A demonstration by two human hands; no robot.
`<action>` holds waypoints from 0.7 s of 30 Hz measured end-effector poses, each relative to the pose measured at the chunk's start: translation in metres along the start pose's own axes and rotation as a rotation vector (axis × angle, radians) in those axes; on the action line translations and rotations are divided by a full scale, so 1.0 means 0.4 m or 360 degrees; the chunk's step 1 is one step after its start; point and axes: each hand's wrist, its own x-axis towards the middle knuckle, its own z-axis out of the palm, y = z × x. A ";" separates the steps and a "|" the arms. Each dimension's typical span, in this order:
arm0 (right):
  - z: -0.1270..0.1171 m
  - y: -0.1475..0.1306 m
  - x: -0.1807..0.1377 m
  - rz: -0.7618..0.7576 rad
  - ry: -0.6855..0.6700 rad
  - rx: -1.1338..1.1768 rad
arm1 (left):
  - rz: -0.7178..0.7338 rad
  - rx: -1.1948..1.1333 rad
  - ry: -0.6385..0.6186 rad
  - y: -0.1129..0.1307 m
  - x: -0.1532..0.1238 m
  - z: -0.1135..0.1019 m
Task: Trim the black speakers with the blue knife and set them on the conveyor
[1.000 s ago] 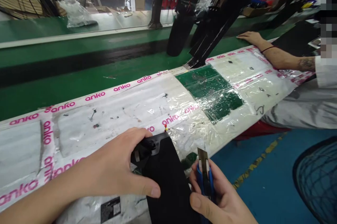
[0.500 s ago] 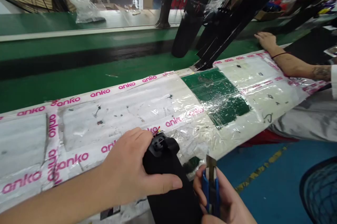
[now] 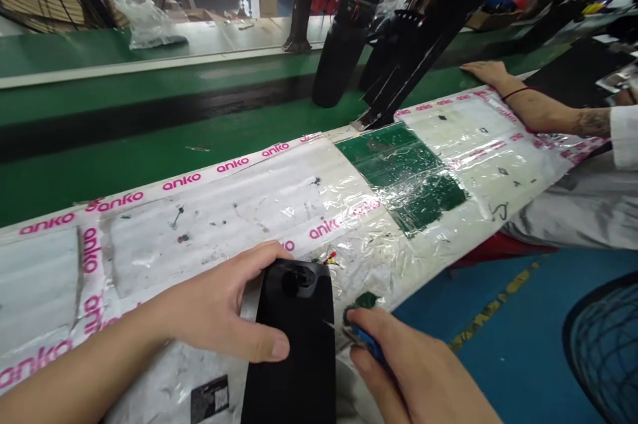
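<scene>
Left hand (image 3: 229, 318) on black casing (image 3: 299, 357) — right hand (image 3: 406, 354) on blue-handled cutter (image 3: 369, 342)

Left hand: clasped about the casing's far part, thumb across its upper face, fingers at its left edge.
Right hand: curled tight round the cutter, just beside the casing's right edge; blade mostly hidden — contact cannot be told.
Casing: between the hands, above the anko-taped bench cover (image 3: 214, 224); near end outside the view.
Wires (image 3: 329, 258), red and yellow: just past the casing's far end.
Black label (image 3: 210, 399) with pale square: left of the casing.
Green panel (image 3: 403, 178): beyond the casing, rightward.
Black cylindrical housing (image 3: 339, 68): well beyond the casing, on a green belt (image 3: 239, 115).
Co-worker's hand (image 3: 486, 70): far right of the casing, laid flat.
</scene>
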 end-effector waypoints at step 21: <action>-0.077 0.060 0.101 -0.0601 -0.0184 -0.0605 | -0.0058 -0.0063 -0.0108 -0.010 0.035 0.016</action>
